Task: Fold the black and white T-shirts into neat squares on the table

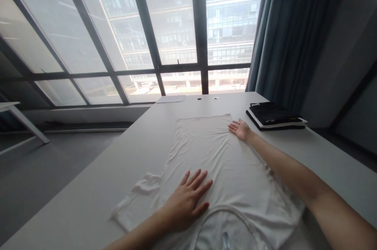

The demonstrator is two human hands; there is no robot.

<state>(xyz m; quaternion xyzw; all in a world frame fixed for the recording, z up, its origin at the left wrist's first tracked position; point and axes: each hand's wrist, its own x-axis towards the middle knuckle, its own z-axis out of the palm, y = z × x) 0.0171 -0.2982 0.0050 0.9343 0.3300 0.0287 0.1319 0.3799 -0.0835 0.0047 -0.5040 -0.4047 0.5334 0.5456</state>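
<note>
A white T-shirt (pixel 203 147) lies spread on the table, its neckline toward me and its hem at the far end. Wrinkles run across the cloth, and the sleeve on the left is bunched. My left hand (pixel 188 201) rests flat on the shirt just above the collar, fingers spread. Out at the far right, my right hand (pixel 240 129) is at the shirt's side edge near the hem, palm turned partly up and fingers extended. Part of the right sleeve is hidden behind my right forearm.
A stack of folded dark and white clothes (pixel 273 115) sits on the white table (pixel 118 175) at the right. White paper (pixel 171 99) lies at the far edge, near a dark round hole (pixel 199 99). Windows and a blue curtain (pixel 282 41) stand beyond.
</note>
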